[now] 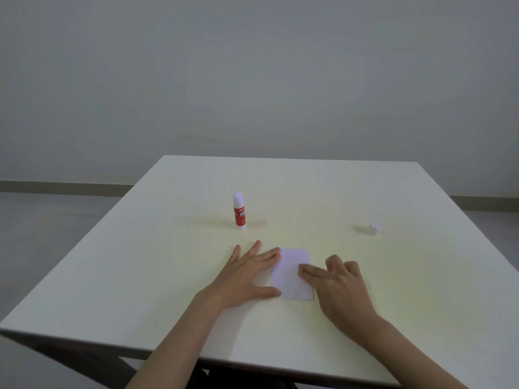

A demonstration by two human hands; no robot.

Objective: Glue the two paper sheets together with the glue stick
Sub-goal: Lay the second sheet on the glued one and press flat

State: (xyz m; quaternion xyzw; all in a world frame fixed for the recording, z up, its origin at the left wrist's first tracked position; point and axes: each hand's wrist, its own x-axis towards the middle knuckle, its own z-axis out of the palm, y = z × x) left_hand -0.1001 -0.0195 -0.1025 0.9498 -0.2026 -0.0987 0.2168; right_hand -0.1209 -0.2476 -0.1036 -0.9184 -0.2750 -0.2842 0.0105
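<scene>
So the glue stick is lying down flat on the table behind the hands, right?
Not quite. In the head view the glue stick is standing upright on the table, not lying flat. It is behind the hands, yes.

Only the upright glue stick (239,211) and a cap (374,229) interrupt the table (168,276).

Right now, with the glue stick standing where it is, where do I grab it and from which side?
Grip the red labelled barrel of the glue stick, fingers wrapped around its mid-height. It stands upright and alone on the table, beyond the left hand, so a level reach forward from the near side probably suits. Its white tip looks uncapped; a small white cap-like piece sits far right, so avoid pinching the top.
</scene>
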